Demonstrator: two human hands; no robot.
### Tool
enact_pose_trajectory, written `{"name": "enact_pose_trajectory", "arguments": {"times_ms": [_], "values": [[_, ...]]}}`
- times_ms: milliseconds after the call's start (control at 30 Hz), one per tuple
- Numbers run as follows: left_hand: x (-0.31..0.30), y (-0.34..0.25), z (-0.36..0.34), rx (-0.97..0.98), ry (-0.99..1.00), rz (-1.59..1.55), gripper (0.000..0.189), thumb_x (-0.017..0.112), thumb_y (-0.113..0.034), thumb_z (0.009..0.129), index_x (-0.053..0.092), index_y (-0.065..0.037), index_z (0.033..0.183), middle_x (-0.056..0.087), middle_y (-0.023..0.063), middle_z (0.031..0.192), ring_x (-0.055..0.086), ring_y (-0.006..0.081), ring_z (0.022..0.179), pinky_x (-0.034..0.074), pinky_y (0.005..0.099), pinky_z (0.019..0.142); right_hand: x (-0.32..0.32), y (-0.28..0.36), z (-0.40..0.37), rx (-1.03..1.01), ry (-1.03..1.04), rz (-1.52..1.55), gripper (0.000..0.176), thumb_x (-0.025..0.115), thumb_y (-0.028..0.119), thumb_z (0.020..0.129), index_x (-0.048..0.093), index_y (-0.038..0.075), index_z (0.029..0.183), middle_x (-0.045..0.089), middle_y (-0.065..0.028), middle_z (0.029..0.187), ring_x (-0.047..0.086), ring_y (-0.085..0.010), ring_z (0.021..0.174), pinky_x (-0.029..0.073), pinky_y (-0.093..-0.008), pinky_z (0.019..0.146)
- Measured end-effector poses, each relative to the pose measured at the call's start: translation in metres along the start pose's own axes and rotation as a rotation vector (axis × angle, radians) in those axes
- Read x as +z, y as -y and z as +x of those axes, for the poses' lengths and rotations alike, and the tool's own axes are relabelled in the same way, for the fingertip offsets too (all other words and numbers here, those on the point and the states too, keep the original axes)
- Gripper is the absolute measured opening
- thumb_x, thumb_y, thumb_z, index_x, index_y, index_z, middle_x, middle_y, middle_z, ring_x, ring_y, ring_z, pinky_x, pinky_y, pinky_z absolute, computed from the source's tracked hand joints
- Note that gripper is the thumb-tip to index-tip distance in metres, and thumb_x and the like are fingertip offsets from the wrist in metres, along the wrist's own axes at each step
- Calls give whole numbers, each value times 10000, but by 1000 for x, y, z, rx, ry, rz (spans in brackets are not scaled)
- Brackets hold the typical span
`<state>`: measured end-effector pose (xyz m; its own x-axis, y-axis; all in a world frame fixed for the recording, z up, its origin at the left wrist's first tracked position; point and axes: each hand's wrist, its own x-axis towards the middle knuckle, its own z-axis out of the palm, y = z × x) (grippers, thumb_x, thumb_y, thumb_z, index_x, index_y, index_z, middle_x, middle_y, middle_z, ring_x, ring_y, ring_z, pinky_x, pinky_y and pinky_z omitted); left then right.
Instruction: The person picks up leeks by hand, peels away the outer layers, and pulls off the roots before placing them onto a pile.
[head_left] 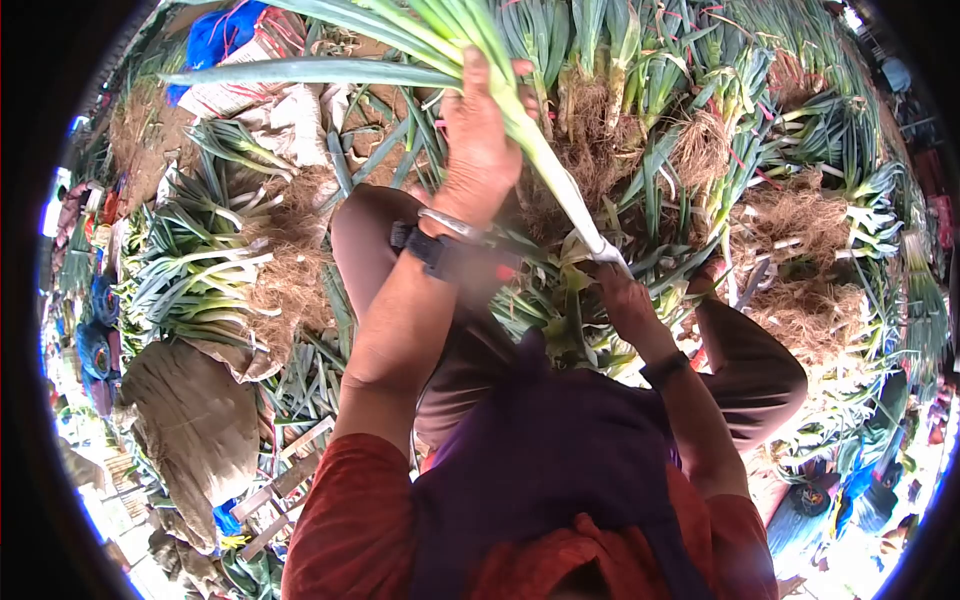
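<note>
A long leek (556, 180) runs slantwise in front of me, its green leaves up at the left and its white base down at the right. My left hand (482, 140) is closed around it where the leaves begin to fan out. At the white end, my right hand (628, 308) has its fingers closed on the base; the fingertips are partly hidden. Below and between my hands lie loose green leaves (560, 290), in front of my folded legs.
Bundles of leeks with brown roots (700, 145) stand at the back. More rooted leeks (800, 225) lie to the right, and a pile (205, 270) lies to the left. A brown sack (195, 415) and a white printed sack (250, 75) are on the left side.
</note>
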<state>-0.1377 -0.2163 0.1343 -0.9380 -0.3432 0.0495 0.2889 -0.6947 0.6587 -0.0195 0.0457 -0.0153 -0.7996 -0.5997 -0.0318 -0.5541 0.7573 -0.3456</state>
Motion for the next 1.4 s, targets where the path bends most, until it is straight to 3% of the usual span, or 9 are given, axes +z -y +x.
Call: {"name": "enact_pose_trajectory", "arguments": {"times_ms": [100,167,233,500,833,1067,1133,1267,1400], "values": [[11,-19,-1,147,42,127,408,570,-450,941,530,-55,1032,669,107,780,560,144,501,475,276,450,75,-60,-41,294,265,84,450,447,18,901,392,25,1348,579,-232,1211,592,-440,1021,505,-484,854],[8,-41,12,177,96,120,446,552,-494,937,537,-59,1035,670,110,785,554,148,502,466,271,455,90,-75,-73,74,-140,-44,461,508,107,907,460,79,1365,603,-246,1183,595,-368,1091,464,-470,941],[0,-46,22,182,185,90,483,522,-534,940,528,-69,1071,668,122,820,566,160,562,481,273,524,42,-71,-58,387,766,85,404,614,171,877,569,66,1264,622,-215,1166,585,-348,1115,465,-443,942],[8,-21,17,9,242,18,580,346,-545,1001,527,-26,1185,658,123,807,565,190,712,492,316,699,-103,61,58,249,-352,828,241,644,126,914,634,20,1130,658,-61,938,601,-84,655,499,-246,564],[3,-5,8,-139,236,-100,689,434,-662,917,556,-31,1167,536,28,614,450,127,573,402,263,534,-94,68,71,57,-607,692,111,647,75,894,609,-14,948,618,-35,805,562,-87,582,431,-231,484],[2,-13,11,-251,532,-383,476,483,-448,971,575,-28,1175,491,-10,611,385,101,487,331,234,426,-92,39,43,379,-58,2412,184,605,181,946,576,2,981,591,-42,836,516,-54,573,421,-186,477],[1,-13,11,-231,487,-422,434,445,-291,1019,498,27,1310,537,20,636,401,123,467,347,227,413,-109,59,38,404,-206,1771,218,615,199,943,575,-2,1014,603,-55,898,542,-80,624,472,-223,556],[4,1,9,-184,587,-315,637,519,-563,915,552,-10,1231,437,-20,601,401,82,549,344,219,463,-110,72,48,7,-461,569,287,679,175,883,610,30,1120,646,-98,978,612,-187,817,526,-312,749],[2,5,2,-353,576,-422,547,495,-333,979,389,29,1375,463,-1,666,438,95,536,368,226,430,-77,62,50,16,-510,643,168,625,124,912,671,26,1041,658,-70,839,599,-143,744,526,-281,654]]}}
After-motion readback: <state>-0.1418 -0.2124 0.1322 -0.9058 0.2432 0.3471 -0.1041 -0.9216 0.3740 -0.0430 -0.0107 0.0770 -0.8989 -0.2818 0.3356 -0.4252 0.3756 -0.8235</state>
